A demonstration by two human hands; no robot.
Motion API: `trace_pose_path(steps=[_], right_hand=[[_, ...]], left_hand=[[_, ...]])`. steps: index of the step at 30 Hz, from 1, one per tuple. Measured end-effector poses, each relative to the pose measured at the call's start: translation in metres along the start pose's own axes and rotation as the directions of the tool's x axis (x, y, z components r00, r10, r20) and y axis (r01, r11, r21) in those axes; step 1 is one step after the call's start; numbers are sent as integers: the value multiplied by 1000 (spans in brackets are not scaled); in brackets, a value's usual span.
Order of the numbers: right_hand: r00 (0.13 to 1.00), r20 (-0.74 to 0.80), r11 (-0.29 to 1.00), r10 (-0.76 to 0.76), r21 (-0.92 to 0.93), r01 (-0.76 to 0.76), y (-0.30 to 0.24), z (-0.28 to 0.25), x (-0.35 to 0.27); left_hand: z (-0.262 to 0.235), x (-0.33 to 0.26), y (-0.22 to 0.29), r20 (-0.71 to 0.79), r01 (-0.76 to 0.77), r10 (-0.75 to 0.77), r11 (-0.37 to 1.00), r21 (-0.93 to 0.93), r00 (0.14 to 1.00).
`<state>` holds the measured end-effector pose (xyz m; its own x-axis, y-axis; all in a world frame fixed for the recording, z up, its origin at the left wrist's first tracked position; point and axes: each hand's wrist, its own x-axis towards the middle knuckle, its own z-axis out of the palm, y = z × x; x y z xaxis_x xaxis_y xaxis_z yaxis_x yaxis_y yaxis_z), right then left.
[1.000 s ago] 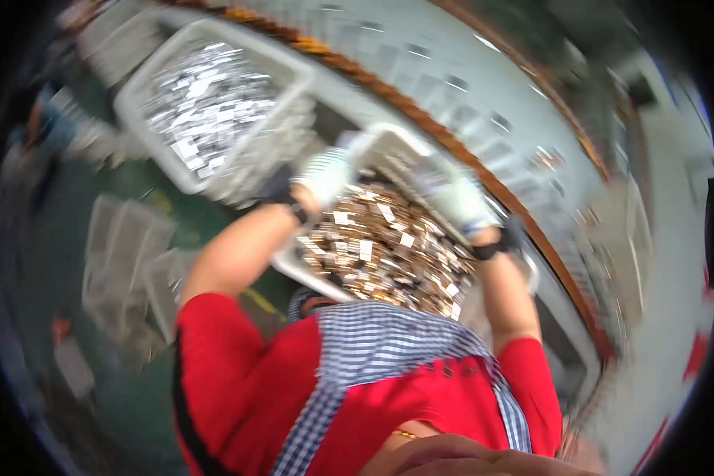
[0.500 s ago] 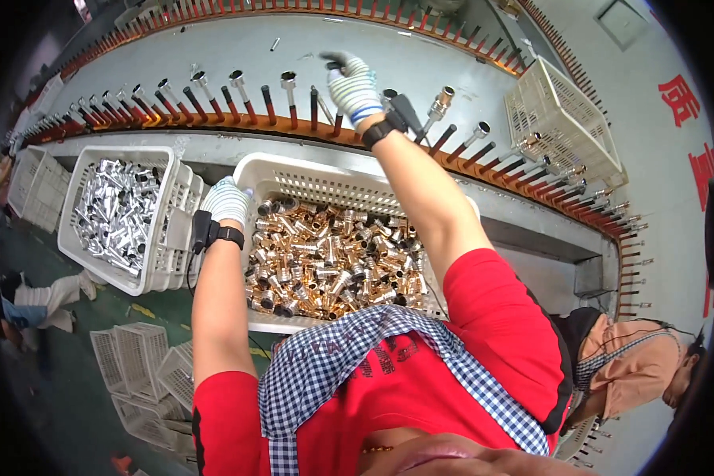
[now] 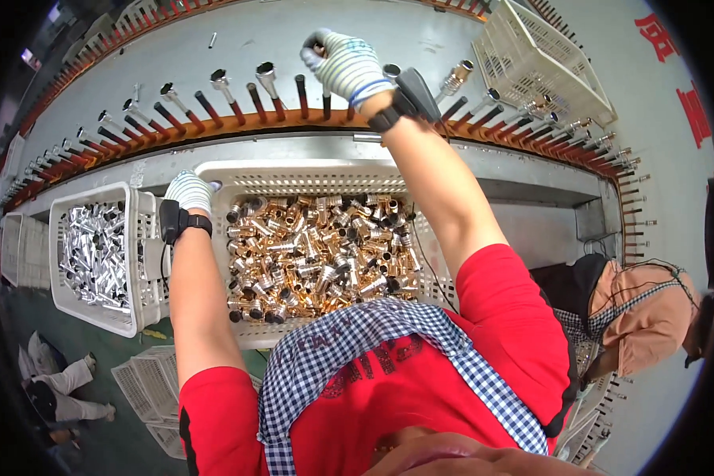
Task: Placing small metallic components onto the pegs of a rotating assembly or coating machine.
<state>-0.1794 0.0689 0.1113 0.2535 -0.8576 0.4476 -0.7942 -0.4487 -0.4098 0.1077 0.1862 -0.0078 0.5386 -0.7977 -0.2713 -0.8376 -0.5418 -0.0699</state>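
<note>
My right hand (image 3: 345,63), in a striped glove with grey fingertips, is raised over the curved row of pegs. Its fingers curl inward; whatever lies between them is too dark to make out. Below it stand upright red-and-black pegs (image 3: 301,97), and just left of it a silver metal sleeve (image 3: 266,73) caps one peg. My left hand (image 3: 190,192), gloved alike, closes over the left corner of a white plastic crate (image 3: 293,171), fingers partly hidden and thumb on the inner side. Many brass-and-silver pipe fittings (image 3: 325,254) fill this crate, which stands before me.
A second white crate (image 3: 132,262) of silver sleeves (image 3: 95,254) stands left. Another white crate (image 3: 531,63) sits on the metal table (image 3: 190,59) at far right. A person in an orange shirt (image 3: 646,317) bends at right. More crates (image 3: 155,389) are stacked on the floor.
My right hand's fingers have gone from stretched out leftward to curled in, still above the pegs. My left hand stays at the crate's corner. The whole view has shifted slightly.
</note>
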Motion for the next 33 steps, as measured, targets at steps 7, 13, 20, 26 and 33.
trace_pose_path(steps=[7,13,20,26,33], right_hand=[[456,749,876,-481,429,219,-36,-56,-111],[864,-452,968,-221,8,251,45,-71,-20],[892,-311,878,-327,249,408,53,-33,-60],[701,-643,952,-307,-199,234,86,-108,-77],[912,-145,921,385,118,-370,104,-104,-82]], left_hand=[[8,6,-3,-48,-80,81,996,40,996],[-4,9,8,-73,-196,198,980,41,977],[-4,-3,7,-56,-126,126,992,-7,990],[-9,3,6,-77,-192,190,981,-20,979],[-8,-3,14,-87,-140,137,990,-30,987]])
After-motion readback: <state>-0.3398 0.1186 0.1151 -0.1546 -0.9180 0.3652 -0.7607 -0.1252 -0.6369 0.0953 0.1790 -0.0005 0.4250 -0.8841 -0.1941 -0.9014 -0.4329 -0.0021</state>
